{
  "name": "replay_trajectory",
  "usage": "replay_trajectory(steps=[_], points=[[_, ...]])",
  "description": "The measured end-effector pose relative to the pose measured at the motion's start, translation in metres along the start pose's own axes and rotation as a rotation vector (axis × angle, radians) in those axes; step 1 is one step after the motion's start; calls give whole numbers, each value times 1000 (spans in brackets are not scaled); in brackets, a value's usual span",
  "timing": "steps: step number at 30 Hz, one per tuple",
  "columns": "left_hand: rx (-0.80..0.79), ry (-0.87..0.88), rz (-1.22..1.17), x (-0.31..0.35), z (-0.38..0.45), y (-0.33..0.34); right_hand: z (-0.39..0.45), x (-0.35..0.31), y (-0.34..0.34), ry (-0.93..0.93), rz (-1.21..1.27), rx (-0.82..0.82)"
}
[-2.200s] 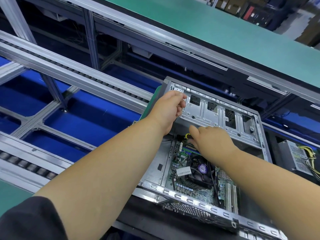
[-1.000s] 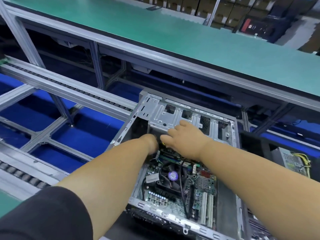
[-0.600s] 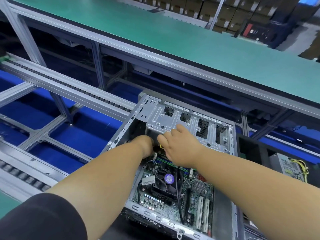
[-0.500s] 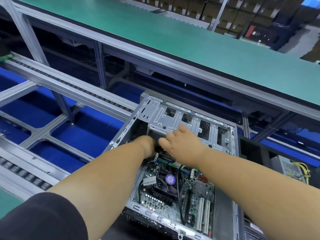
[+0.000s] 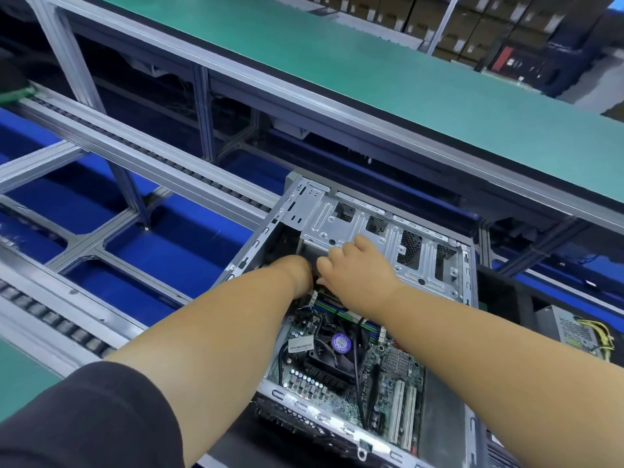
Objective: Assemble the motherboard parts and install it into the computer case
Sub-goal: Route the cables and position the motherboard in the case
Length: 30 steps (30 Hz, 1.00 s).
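Head view: the computer case (image 5: 341, 211) lies open on its side, the motherboard (image 5: 388, 366) seated inside. The left hand (image 5: 295, 270) reaches under the drive cage (image 5: 388, 238), fingers hidden, so its grip cannot be told. The right hand (image 5: 354, 275) rests beside it, fingers curled at the cage's edge; what it holds is unclear.

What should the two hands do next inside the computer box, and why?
Probably finish seating whatever they are working on under the drive cage. Both the left hand and right hand reach into the case's dark corner above the motherboard; the fingertips are hidden, so the exact part is unclear.
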State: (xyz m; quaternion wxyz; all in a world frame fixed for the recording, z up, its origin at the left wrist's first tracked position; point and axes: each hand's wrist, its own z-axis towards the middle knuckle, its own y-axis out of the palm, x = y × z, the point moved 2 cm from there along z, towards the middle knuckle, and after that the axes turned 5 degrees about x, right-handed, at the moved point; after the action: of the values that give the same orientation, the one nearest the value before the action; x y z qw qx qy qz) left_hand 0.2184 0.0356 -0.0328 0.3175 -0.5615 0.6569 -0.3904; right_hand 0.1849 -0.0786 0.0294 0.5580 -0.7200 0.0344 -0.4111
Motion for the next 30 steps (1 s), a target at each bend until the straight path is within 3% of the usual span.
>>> replay_trajectory(steps=[5,10,16,19,25,30], points=[[35,106,94,-2,2,3,-2,-6,0,9,-6,24],[92,35,-103,-3,10,8,0,-3,1,-13,6,-33],[46,56,-157,-2,10,11,0,-9,1,56,30,-10],[75,70,-123,-1,15,12,1,-8,1,37,57,-53],[68,18,-99,-5,6,9,0,-9,2,52,21,11],[4,77,12,-3,3,8,-1,-10,2,30,54,11]])
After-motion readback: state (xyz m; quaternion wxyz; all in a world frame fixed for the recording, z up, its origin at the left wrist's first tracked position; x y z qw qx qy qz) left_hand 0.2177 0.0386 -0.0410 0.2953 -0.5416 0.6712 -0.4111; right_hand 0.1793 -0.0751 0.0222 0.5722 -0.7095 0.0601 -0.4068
